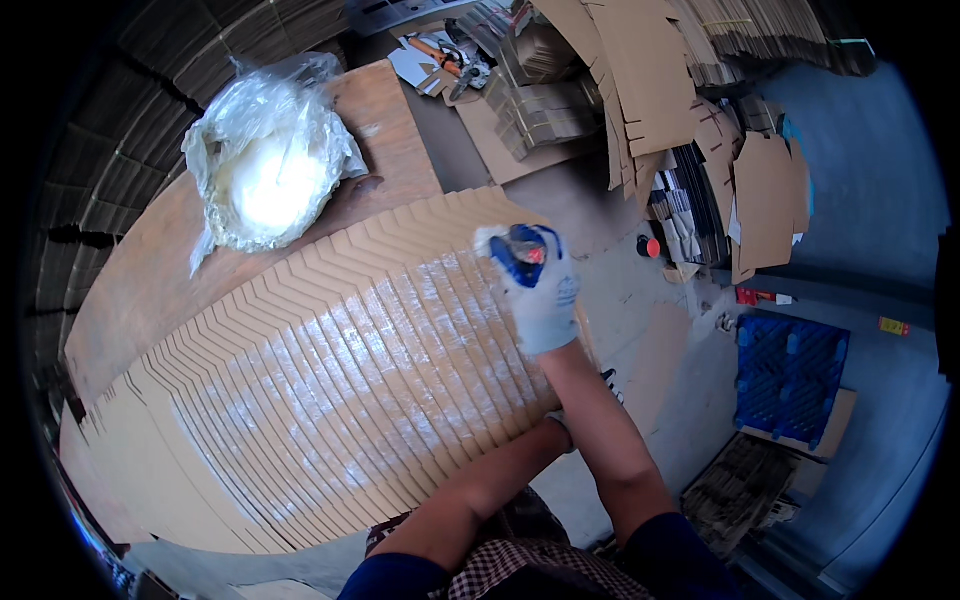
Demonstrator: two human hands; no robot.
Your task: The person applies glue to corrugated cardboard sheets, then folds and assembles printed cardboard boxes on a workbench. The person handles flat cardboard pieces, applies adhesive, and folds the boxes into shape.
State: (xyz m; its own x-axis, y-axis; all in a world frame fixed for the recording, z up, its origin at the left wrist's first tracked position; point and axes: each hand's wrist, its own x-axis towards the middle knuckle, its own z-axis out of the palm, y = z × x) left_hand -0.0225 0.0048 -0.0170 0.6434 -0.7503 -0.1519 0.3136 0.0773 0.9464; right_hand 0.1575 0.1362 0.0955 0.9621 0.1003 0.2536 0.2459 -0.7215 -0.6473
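Observation:
A fanned row of brown cardboard sheets [330, 400] lies across a wooden table [390, 130], their overlapping strips shiny and wet. My right hand [540, 290], in a white and blue glove, rests on the far end of the fan and is closed on a small white tool [490, 240] whose tip touches the cardboard. My left hand [558, 425] sits at the fan's right edge below my right forearm. Only a bit of its white glove shows, and its fingers are hidden.
A clear plastic bag holding a white mass [265, 175] sits on the table beyond the fan. Stacks of flat cardboard blanks [640, 80] lean at the back. A blue plastic pallet [790, 375] lies on the floor at right, with a red-capped item [650, 246] near the stacks.

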